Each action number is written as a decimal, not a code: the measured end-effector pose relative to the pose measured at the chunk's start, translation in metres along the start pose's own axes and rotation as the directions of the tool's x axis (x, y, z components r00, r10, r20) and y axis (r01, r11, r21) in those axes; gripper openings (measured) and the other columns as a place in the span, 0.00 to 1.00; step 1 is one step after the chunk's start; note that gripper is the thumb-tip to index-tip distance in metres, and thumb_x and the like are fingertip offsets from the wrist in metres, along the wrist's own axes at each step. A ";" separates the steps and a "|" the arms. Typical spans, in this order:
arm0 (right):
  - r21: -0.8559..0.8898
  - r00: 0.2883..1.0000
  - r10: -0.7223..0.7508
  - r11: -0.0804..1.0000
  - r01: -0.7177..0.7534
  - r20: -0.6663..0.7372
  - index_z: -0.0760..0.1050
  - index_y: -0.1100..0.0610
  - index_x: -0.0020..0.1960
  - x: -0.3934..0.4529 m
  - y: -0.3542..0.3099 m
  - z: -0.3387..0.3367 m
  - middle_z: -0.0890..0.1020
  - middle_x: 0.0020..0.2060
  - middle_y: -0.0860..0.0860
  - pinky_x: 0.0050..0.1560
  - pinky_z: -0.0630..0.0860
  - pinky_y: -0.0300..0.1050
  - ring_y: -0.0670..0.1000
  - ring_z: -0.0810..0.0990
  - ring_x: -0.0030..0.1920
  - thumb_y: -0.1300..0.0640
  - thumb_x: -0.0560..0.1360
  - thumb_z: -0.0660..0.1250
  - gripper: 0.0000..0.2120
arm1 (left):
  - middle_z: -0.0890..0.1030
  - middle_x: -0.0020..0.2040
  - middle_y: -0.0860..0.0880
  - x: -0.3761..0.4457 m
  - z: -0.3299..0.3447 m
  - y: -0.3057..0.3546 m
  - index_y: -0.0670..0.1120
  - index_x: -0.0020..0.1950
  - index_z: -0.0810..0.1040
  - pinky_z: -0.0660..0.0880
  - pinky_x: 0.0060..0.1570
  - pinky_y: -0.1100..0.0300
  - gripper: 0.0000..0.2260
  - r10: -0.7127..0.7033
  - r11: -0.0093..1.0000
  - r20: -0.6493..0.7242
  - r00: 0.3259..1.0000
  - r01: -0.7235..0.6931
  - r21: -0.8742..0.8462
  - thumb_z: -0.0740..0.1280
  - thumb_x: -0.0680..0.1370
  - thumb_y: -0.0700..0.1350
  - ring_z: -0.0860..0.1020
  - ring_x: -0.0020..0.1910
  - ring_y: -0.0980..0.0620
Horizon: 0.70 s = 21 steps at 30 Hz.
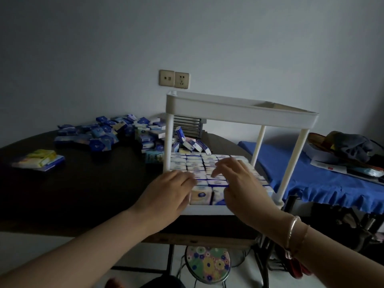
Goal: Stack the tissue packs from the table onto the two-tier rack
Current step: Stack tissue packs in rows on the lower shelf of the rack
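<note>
1. The lower tier of the white rack (209,209) is being filled with tissue packs (195,163) set upright in tight rows, their narrow top edges facing up and their long axes running across the shelf, left to right.
2. The front row is being attended to by both hands. The left hand (169,191) is being held against the front-left packs with its fingers bent over their tops; whether a pack is actually being pinched cannot be told, since the fingers are blurred.
3. The right hand (239,183) is being held just to the right, its fingers spread and relaxed over the tops of the rows, apparently pressing or levelling rather than grasping.
4. The upper tier (241,114) is being left without visible packs, though its floor is hidden from this angle.
5. The relation being relied on for the coming move: the loose pile of packs (108,135) is lying on the dark table (83,183) to the left of and behind the rack, well apart from both hands. The left hand is judged the nearer, so a reach leftward and away from the body is being called for.
6. The pile's packs are lying at mixed angles, so each is likely needing to be turned before being placed.
</note>
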State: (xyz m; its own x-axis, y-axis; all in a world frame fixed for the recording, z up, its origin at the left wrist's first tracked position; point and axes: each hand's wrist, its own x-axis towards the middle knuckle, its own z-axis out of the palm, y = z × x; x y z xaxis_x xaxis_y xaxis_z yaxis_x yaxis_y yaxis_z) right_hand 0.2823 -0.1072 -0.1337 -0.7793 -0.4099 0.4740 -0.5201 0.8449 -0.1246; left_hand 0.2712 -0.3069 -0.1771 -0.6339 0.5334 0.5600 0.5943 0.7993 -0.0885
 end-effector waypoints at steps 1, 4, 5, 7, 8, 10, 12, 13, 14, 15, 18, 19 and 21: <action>0.027 0.998 -0.061 0.998 0.060 0.008 0.73 0.51 0.59 0.005 -0.018 0.005 0.69 0.64 0.46 0.65 0.68 0.44 0.47 0.64 0.66 0.69 0.68 0.59 0.23 | 0.81 0.56 0.50 -0.012 -0.009 -0.009 0.47 0.57 0.80 0.78 0.55 0.55 0.14 -0.015 1.000 0.001 1.000 0.015 -0.013 0.72 0.72 0.44 0.79 0.55 0.51; 0.109 0.971 -0.234 0.968 0.228 0.041 0.74 0.53 0.58 0.025 -0.071 0.031 0.70 0.62 0.48 0.62 0.70 0.44 0.50 0.68 0.63 0.68 0.67 0.56 0.23 | 0.79 0.52 0.52 -0.049 -0.028 -0.042 0.48 0.54 0.79 0.78 0.48 0.57 0.11 -0.085 0.996 -0.021 0.996 0.084 -0.037 0.65 0.72 0.42 0.78 0.51 0.52; 0.133 0.959 -0.280 0.953 0.272 0.042 0.74 0.53 0.58 0.034 -0.088 0.040 0.70 0.62 0.48 0.62 0.70 0.44 0.51 0.68 0.63 0.67 0.66 0.55 0.23 | 0.79 0.51 0.52 -0.060 -0.031 -0.056 0.49 0.53 0.78 0.77 0.46 0.57 0.11 -0.132 0.991 -0.025 0.991 0.130 -0.042 0.64 0.72 0.41 0.77 0.49 0.52; 0.182 0.943 -0.329 0.931 0.316 0.045 0.72 0.53 0.59 0.053 -0.117 0.061 0.69 0.62 0.49 0.62 0.70 0.45 0.51 0.69 0.63 0.66 0.66 0.54 0.24 | 0.77 0.51 0.53 -0.085 -0.034 -0.085 0.50 0.53 0.78 0.76 0.45 0.57 0.12 -0.253 0.967 -0.013 0.968 0.252 -0.031 0.67 0.72 0.38 0.77 0.48 0.52; 0.206 0.943 -0.330 0.927 0.315 0.047 0.71 0.53 0.60 0.063 -0.129 0.071 0.69 0.62 0.48 0.62 0.70 0.44 0.51 0.68 0.63 0.67 0.67 0.54 0.24 | 0.77 0.52 0.54 -0.097 -0.035 -0.100 0.50 0.54 0.78 0.76 0.46 0.58 0.12 -0.326 0.945 0.005 0.945 0.326 -0.025 0.68 0.73 0.38 0.77 0.50 0.53; 0.238 0.952 -0.303 0.929 0.283 0.052 0.70 0.53 0.62 0.087 -0.149 0.094 0.67 0.63 0.48 0.63 0.69 0.44 0.50 0.67 0.64 0.67 0.69 0.56 0.23 | 0.74 0.57 0.57 -0.119 -0.034 -0.128 0.52 0.59 0.76 0.73 0.53 0.63 0.13 -0.473 0.881 0.033 0.880 0.473 -0.001 0.65 0.76 0.40 0.73 0.56 0.56; 0.254 0.969 -0.236 0.944 0.209 0.080 0.69 0.54 0.63 0.114 -0.161 0.118 0.67 0.63 0.49 0.63 0.68 0.44 0.51 0.66 0.65 0.67 0.71 0.57 0.22 | 0.70 0.61 0.59 -0.136 -0.029 -0.157 0.54 0.63 0.73 0.71 0.56 0.64 0.14 -0.579 0.815 0.040 0.814 0.579 0.014 0.63 0.79 0.42 0.70 0.59 0.60; 0.256 0.976 -0.192 0.953 0.159 0.107 0.68 0.54 0.64 0.129 -0.165 0.129 0.66 0.64 0.50 0.64 0.68 0.44 0.52 0.66 0.65 0.66 0.72 0.58 0.22 | 0.70 0.62 0.59 -0.141 -0.026 -0.168 0.55 0.64 0.72 0.72 0.56 0.64 0.14 -0.619 0.785 0.043 0.784 0.619 0.010 0.62 0.79 0.42 0.69 0.60 0.60; 0.258 0.979 -0.144 0.961 0.104 0.141 0.67 0.55 0.66 0.145 -0.167 0.142 0.66 0.65 0.51 0.64 0.68 0.45 0.52 0.66 0.65 0.66 0.72 0.58 0.22 | 0.69 0.63 0.59 -0.143 -0.023 -0.180 0.55 0.64 0.71 0.72 0.57 0.63 0.14 -0.651 0.758 0.044 0.758 0.652 -0.001 0.61 0.80 0.43 0.69 0.60 0.61; 0.258 0.980 -0.096 0.965 0.049 0.175 0.67 0.55 0.67 0.159 -0.168 0.153 0.66 0.65 0.52 0.64 0.67 0.45 0.53 0.65 0.66 0.66 0.73 0.58 0.23 | 0.69 0.64 0.59 -0.143 -0.019 -0.190 0.55 0.65 0.70 0.72 0.57 0.63 0.15 -0.676 0.736 0.043 0.736 0.677 -0.021 0.61 0.80 0.43 0.69 0.61 0.61; 0.230 0.969 0.038 0.969 -0.096 0.245 0.64 0.57 0.69 0.205 -0.162 0.192 0.66 0.67 0.54 0.67 0.66 0.49 0.56 0.64 0.68 0.64 0.73 0.60 0.24 | 0.66 0.67 0.58 -0.132 -0.001 -0.222 0.54 0.69 0.67 0.70 0.59 0.65 0.18 -0.723 0.684 0.054 0.689 0.725 -0.086 0.61 0.80 0.43 0.67 0.65 0.60; 0.203 0.967 0.075 0.971 -0.126 0.244 0.63 0.57 0.69 0.219 -0.158 0.205 0.66 0.67 0.55 0.67 0.66 0.49 0.56 0.64 0.68 0.64 0.73 0.61 0.25 | 0.65 0.70 0.57 -0.126 0.006 -0.233 0.53 0.71 0.65 0.68 0.61 0.65 0.19 -0.733 0.671 0.064 0.677 0.735 -0.097 0.61 0.80 0.44 0.65 0.68 0.59; 0.130 0.964 0.151 0.975 -0.182 0.219 0.62 0.57 0.70 0.245 -0.148 0.231 0.63 0.70 0.56 0.69 0.64 0.52 0.57 0.61 0.71 0.62 0.73 0.62 0.26 | 0.60 0.75 0.55 -0.110 0.019 -0.255 0.53 0.75 0.59 0.63 0.67 0.62 0.24 -0.760 0.632 0.096 0.642 0.766 -0.119 0.61 0.80 0.44 0.60 0.73 0.56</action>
State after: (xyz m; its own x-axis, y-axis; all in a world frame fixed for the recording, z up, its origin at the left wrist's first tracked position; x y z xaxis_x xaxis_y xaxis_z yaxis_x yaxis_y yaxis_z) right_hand 0.0874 -0.4126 -0.2002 -0.9062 -0.3430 0.2472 -0.4106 0.8536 -0.3207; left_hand 0.1801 -0.5641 -0.2325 -0.9066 -0.2386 0.3480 -0.0509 0.8806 0.4710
